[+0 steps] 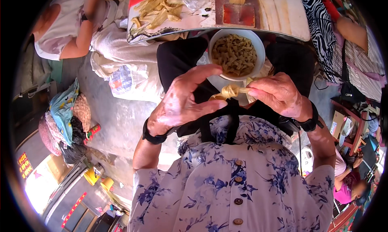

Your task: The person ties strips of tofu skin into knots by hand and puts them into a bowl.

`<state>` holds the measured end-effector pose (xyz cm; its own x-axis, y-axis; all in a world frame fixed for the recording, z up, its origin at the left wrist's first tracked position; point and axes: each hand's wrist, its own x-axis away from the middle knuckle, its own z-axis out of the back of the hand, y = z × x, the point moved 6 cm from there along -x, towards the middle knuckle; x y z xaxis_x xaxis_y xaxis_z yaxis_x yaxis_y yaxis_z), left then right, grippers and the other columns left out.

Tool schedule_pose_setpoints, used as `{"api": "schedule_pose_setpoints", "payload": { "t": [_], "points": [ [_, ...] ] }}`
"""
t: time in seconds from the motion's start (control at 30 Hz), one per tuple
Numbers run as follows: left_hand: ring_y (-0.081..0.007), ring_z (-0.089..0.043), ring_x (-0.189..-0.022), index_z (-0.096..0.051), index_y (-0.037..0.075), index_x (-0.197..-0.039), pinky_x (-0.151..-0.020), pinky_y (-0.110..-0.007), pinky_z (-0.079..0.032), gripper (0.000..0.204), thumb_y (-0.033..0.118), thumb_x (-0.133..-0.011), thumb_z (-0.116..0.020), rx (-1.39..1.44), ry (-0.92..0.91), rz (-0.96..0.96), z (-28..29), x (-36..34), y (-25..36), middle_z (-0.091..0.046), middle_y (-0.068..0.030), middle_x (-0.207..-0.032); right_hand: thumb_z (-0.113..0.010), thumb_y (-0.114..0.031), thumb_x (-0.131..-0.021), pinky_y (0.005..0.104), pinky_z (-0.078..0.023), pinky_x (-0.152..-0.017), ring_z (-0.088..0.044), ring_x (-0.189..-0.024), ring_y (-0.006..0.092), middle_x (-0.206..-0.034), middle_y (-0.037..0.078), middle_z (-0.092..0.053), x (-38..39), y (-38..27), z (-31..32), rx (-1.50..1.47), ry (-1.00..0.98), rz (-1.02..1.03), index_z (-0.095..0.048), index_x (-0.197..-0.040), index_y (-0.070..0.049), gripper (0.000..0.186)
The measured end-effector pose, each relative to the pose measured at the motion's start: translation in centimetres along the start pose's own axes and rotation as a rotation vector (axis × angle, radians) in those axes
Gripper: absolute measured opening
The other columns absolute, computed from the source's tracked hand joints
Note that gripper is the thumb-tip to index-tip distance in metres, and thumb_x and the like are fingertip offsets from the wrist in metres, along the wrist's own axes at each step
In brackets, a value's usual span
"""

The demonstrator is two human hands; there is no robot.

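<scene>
A pale yellow strip of folded dough [228, 91] is held just below the round white bowl [258, 50], which is filled with small yellow-brown knotted pieces and is set on the lap of the person in dark trousers. The strip is pinched at its right end by the right hand [279, 96], whose grip is closed on it between thumb and fingertips. The left hand [182, 102] is kept just left of the strip, its fingers curved and parted; the thumb tip is seen at the strip's left end, but whether it is truly touching cannot be told. A black band is worn on each wrist.

Above the bowl, a patterned worktop [279, 13] with a red and cream surface is seen, and loose pale dough strips [159, 7] are piled on its left part. Left of the bowl, grey concrete floor [121, 119] is spread out, with a white printed sack [125, 80] lying on it and a heap of bundled cloths and bags [66, 119] farther left. A seated person in a white top [66, 24] is placed beyond the sack, and a person in striped clothing [363, 58] is seen right of the bowl.
</scene>
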<state>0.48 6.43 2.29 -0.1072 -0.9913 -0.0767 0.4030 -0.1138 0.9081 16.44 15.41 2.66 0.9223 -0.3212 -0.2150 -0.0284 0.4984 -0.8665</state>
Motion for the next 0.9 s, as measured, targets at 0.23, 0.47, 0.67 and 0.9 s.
{"api": "schedule_pose_setpoints", "payload": {
  "t": [0.23, 0.47, 0.67, 0.9],
  "points": [
    [-0.0295, -0.059, -0.076, -0.058, -0.003, -0.102, -0.064, -0.034, -0.048, 0.024, 0.009, -0.082, -0.064, 0.019, -0.073, -0.134, -2.8, -2.0, 1.9, -0.059, -0.0156, -0.09, -0.063, -0.01, -0.084, 0.0333, -0.047, -0.055, -0.061, -0.062, 0.0293, -0.073, 0.015, -0.062, -0.3, 0.2, -0.1, -0.021, -0.015, -0.002, -0.061, -0.087, 0.002, 0.012],
    [-0.0252, -0.059, -0.057, -0.06, -0.001, -0.088, -0.052, -0.031, -0.044, 0.008, 0.005, -0.084, -0.061, 0.111, -0.215, 0.024, -1.1, 0.2, 2.4, -0.06, -0.0117, -0.07, -0.062, -0.013, -0.085, 0.0349, -0.041, -0.045, -0.054, -0.048, 0.0259, -0.055, 0.01, -0.05, 0.7, -1.2, -1.0, 0.073, -0.166, -0.014, -0.056, -0.076, -0.003, 0.015],
    [-0.0151, -0.054, -0.059, -0.06, -0.003, -0.092, -0.054, -0.026, -0.043, 0.016, 0.013, -0.087, -0.06, -0.168, 0.115, 0.179, 4.4, -2.8, 1.3, -0.057, -0.0094, -0.067, -0.057, -0.014, -0.089, 0.0323, -0.037, -0.043, -0.052, -0.047, 0.0219, -0.057, 0.012, -0.049, -3.6, 0.7, 1.7, 0.157, 0.014, -0.023, -0.057, -0.083, 0.002, 0.017],
    [-0.0058, -0.046, -0.061, -0.063, -0.001, -0.093, -0.055, -0.022, -0.038, 0.024, 0.022, -0.09, -0.057, -0.005, 0.166, 0.174, 4.2, -10.9, -4.3, -0.055, 0.0005, -0.066, -0.055, -0.02, -0.091, 0.0319, -0.034, -0.045, -0.04, -0.047, 0.0163, -0.054, 0.01, -0.041, -7.2, 7.1, 7.0, 0.218, 0.215, 0.058, -0.056, -0.076, 0.001, 0.025]
  ]
}}
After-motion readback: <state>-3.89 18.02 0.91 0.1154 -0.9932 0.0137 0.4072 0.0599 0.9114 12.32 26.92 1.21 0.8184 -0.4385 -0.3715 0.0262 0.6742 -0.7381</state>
